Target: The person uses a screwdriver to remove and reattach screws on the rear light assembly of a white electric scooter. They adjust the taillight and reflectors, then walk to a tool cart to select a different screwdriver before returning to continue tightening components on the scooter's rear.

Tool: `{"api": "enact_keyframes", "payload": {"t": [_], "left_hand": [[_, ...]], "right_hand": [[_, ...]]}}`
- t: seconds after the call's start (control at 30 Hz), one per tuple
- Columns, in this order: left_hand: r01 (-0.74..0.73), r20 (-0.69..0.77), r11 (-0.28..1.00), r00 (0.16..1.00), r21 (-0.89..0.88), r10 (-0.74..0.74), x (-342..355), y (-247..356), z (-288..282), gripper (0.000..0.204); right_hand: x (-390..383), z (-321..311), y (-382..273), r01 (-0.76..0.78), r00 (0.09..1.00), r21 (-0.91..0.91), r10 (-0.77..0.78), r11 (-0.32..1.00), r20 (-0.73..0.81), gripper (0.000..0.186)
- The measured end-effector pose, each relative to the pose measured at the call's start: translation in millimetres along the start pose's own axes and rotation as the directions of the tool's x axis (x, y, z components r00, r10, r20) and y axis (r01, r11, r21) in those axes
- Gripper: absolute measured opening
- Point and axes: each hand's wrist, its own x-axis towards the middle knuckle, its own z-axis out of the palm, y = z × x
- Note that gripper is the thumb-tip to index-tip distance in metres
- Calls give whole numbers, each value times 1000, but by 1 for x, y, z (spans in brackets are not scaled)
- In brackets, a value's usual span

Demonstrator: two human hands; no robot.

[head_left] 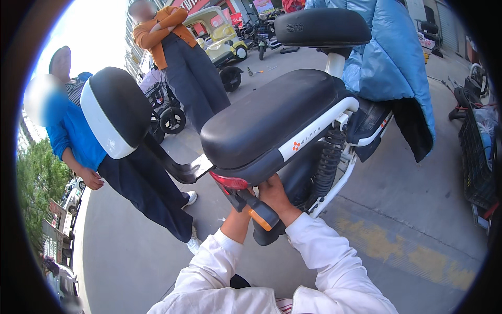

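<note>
A black and white electric scooter stands before me, its rear end closest. My right hand (274, 196) reaches up beneath the tail of the black seat (269, 118), beside the rear fender; its fingers are tucked out of sight under the body. Behind the tail light (230, 182) and the orange turn signal (264, 219) is my left hand (236, 224), mostly hidden, with only the wrist and lower part showing. What either hand touches is concealed. A black coil shock absorber (328, 159) sits to the right of my right hand.
A padded backrest (117, 112) juts out at the left on a metal bracket (193, 170). Two people stand beyond the scooter, one in blue (86, 138), one in orange (157, 34). A light-blue quilted cover (389, 63) drapes the front. A black crate (476, 157) stands far right.
</note>
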Motion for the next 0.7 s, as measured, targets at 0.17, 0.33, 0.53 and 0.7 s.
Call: {"api": "enact_keyframes", "payload": {"t": [0.17,0.33,0.53,0.7], "left_hand": [[-22,-3,1000,1000,-5,22,0,-9,4,30],[-48,-28,999,998,-1,48,0,-20,10,29],[-61,-49,998,997,5,61,1,-29,17,28],[-15,-49,1000,999,26,17,2,-27,9,27]], "right_hand": [[1,-3,0,-10,999,-36,11,999,30,21],[-5,7,3,-34,999,94,36,995,-19,21],[-1,1,1,53,998,3,-53,999,-39,18],[-1,-1,8,150,988,-167,-156,974,-20,16]]}}
